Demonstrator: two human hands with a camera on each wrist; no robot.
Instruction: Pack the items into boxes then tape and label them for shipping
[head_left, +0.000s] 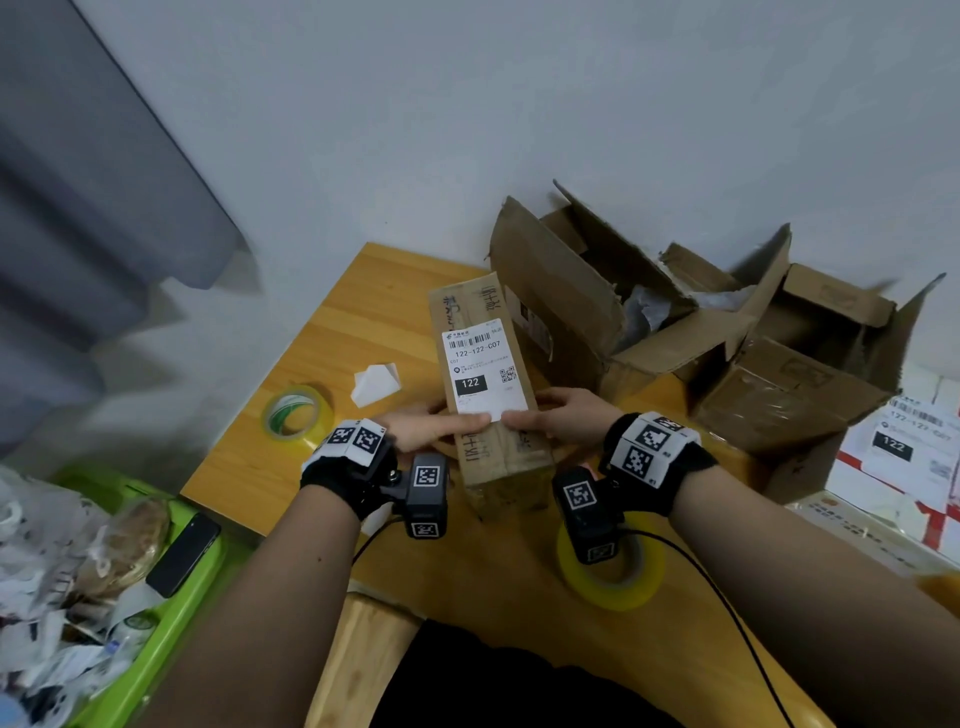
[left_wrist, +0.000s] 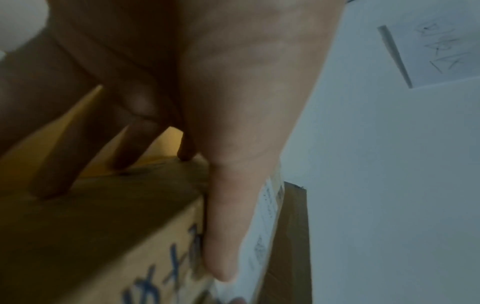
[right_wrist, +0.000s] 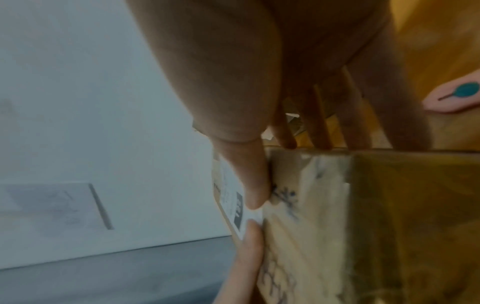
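A long cardboard box (head_left: 467, 301) lies on the wooden table (head_left: 337, 332), with a white shipping label (head_left: 480, 364) marked 122 on its top. My left hand (head_left: 431, 428) is at the box's left side and my right hand (head_left: 556, 415) at its right side. Both thumbs press on the label's near edge and almost meet. In the left wrist view my thumb (left_wrist: 233, 195) lies straight along the label (left_wrist: 262, 226), and straight fingers touch the side of the box (left_wrist: 116, 226). The right wrist view shows the same for my right thumb (right_wrist: 241, 164) on the label (right_wrist: 231, 197).
One tape roll (head_left: 297, 413) lies left of the box, and a yellow one (head_left: 613, 569) lies under my right wrist. A white backing paper (head_left: 375, 384) lies nearby. Open cardboard boxes (head_left: 571, 291) (head_left: 789, 374) stand behind and right. Labelled parcels (head_left: 904, 447) lie far right. A green bin (head_left: 156, 623) holds scraps and a phone (head_left: 183, 553).
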